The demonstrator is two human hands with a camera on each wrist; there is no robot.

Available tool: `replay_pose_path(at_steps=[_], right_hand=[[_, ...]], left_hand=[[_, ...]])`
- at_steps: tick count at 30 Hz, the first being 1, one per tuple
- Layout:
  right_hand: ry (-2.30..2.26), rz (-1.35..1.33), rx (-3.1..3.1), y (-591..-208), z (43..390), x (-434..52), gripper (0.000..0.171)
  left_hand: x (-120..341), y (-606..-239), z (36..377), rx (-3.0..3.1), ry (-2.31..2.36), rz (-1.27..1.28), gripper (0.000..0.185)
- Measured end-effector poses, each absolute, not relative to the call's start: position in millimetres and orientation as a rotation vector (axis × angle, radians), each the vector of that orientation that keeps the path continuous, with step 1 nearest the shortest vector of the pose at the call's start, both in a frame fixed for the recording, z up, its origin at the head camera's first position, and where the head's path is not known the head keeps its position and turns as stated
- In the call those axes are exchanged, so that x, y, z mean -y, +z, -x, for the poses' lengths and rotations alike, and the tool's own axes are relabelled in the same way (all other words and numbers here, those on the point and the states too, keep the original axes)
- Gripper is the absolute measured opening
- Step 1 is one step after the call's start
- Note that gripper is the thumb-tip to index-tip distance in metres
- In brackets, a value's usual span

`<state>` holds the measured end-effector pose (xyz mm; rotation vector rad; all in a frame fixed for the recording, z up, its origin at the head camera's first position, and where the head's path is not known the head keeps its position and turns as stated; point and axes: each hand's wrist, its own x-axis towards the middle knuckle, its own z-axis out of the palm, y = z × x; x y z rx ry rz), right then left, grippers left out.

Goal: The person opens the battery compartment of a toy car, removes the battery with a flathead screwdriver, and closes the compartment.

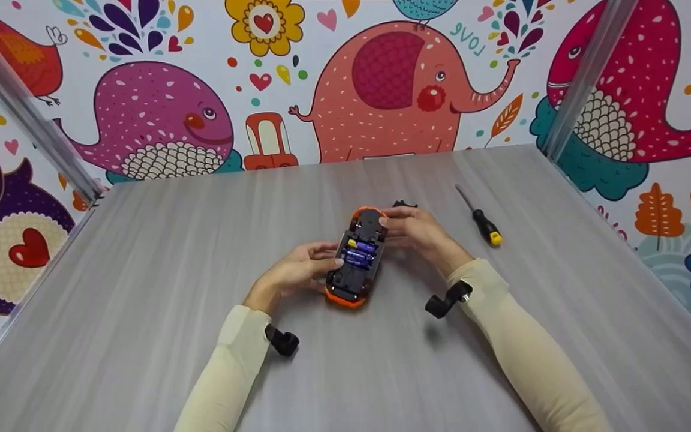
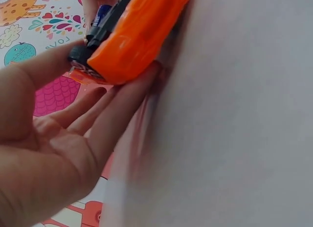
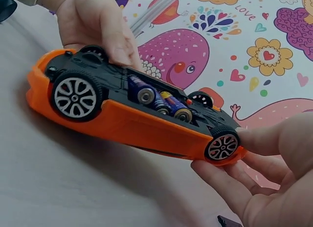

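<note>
An orange toy car [image 1: 355,259] lies upside down near the middle of the grey table [image 1: 141,270], its black underside up. The battery bay is uncovered, with blue batteries [image 1: 360,252] in it. My left hand [image 1: 329,255] grips the car's left side, thumb on the underside and fingers under the orange body [image 2: 137,31]. At the far end my right hand [image 1: 394,228] pinches the car by one wheel [image 3: 222,146]. The right wrist view shows the car [image 3: 132,114] tilted on its side, the batteries [image 3: 156,97] visible, and my left hand [image 3: 95,21] behind it.
A screwdriver [image 1: 480,219] with a black and yellow handle lies on the table to the right of my right hand. A small black part [image 1: 404,204] sits just beyond that hand. Colourful cartoon walls [image 1: 381,90] and metal posts [image 1: 585,78] enclose the table.
</note>
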<state>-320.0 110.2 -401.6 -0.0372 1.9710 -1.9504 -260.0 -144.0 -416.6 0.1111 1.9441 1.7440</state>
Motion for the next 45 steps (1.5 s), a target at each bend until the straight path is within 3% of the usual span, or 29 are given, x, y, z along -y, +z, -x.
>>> replay_pose_path(at_steps=[22, 37, 45], right_hand=[[-2.128, -0.115, -1.908, -411.3, 316.8, -125.4, 0.045], [-2.168, -0.131, -1.829, -420.1, 306.1, -131.3, 0.021], [-2.061, -0.081, -1.902, -424.8, 302.8, -136.1, 0.038]], left_hand=[[145.2, -416.3, 258.6, -2.164, 1.657, -0.051, 0.053], [144.8, -418.7, 260.4, -2.178, 1.696, 0.064, 0.049], [143.5, -419.8, 262.1, -2.195, 1.812, 0.145, 0.043]])
